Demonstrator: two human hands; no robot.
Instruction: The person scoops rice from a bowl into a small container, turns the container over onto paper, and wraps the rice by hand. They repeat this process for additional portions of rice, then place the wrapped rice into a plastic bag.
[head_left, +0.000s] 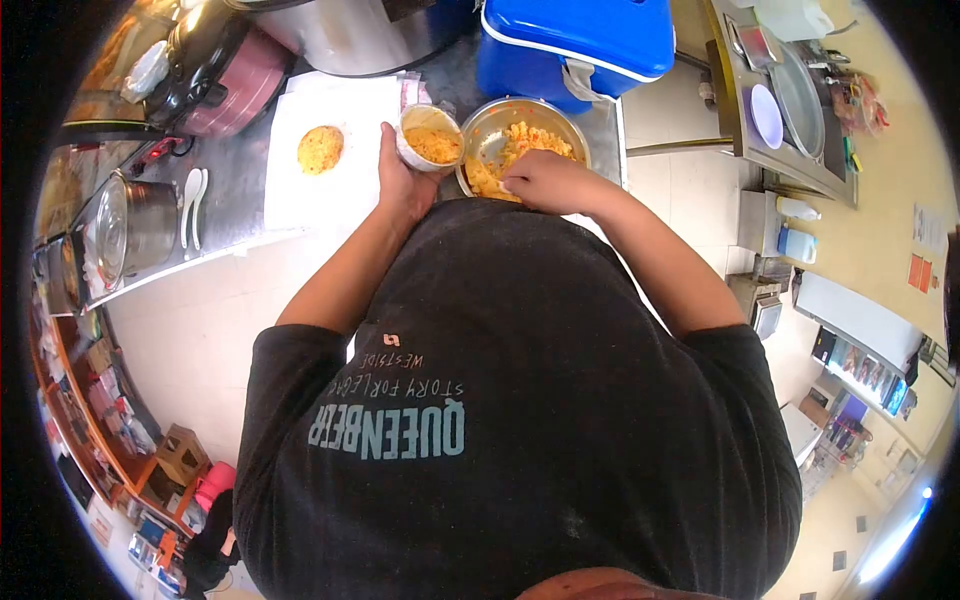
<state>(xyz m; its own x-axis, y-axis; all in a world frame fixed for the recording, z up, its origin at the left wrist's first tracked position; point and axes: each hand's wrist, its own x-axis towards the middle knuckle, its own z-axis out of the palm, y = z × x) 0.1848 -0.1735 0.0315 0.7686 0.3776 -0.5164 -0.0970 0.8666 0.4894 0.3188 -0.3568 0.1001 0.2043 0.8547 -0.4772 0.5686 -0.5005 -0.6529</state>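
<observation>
My left hand point(404, 184) is wrapped round a small bowl point(404, 150), which is tilted a little and filled with yellow-orange rice point(434, 144). To its right stands a larger steel bowl point(578, 128) holding more of the same rice point(528, 142). Over the near rim of that steel bowl is my right hand point(550, 182), its fingers closed down at the food; what they grip is hidden. A round, flat mound of rice point(320, 149) lies on a white sheet point(290, 200) left of my left hand.
Behind the bowls are a blue cooler point(575, 45) and a big metal pot point(350, 35). A pink cooker point(235, 85), two white spoons point(193, 208) and a lidded steel pot point(145, 225) stand leftward. At far right is a sink counter point(800, 165). Another person point(210, 545) is at lower left.
</observation>
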